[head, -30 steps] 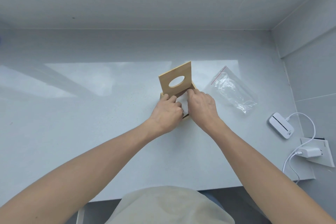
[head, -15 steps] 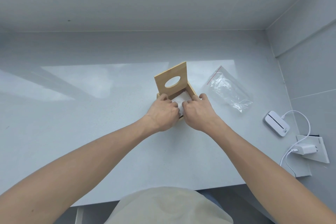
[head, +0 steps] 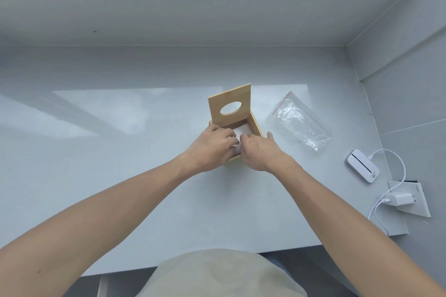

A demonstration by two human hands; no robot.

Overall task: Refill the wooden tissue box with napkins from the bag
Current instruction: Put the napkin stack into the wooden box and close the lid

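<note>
Left hand [head: 213, 146] lies palm-down over the near left part of the wooden tissue box [head: 255, 125], fingers curled down onto the white napkins [head: 242, 130] inside; whether they pinch the paper or only press it flat, I cannot tell. Just beside it, the right hand [head: 259, 150] reaches in from the near right corner, its fingers bent onto the same stack and its thumb lying outside along the right wall; its grip is likewise hidden. The box sits mid-counter on the grey countertop [head: 120, 176], with its hinged lid [head: 230, 106], the one with the oval hole, standing open and tilted back behind the hands. Napkins seem to be seated already, so the filling looks nearly done, with the lid yet to close.

Right of the box, the clear zip bag [head: 301, 123] lies flat and looks empty. Further right are a small white device [head: 363, 169] with its cable [head: 398, 169], and a white charger [head: 400, 200].

Risks from here, as I judge them: the lid could drop onto the knuckles if the box is jolted, and a corner of the stack left proud would foul the lid or crease.
</note>
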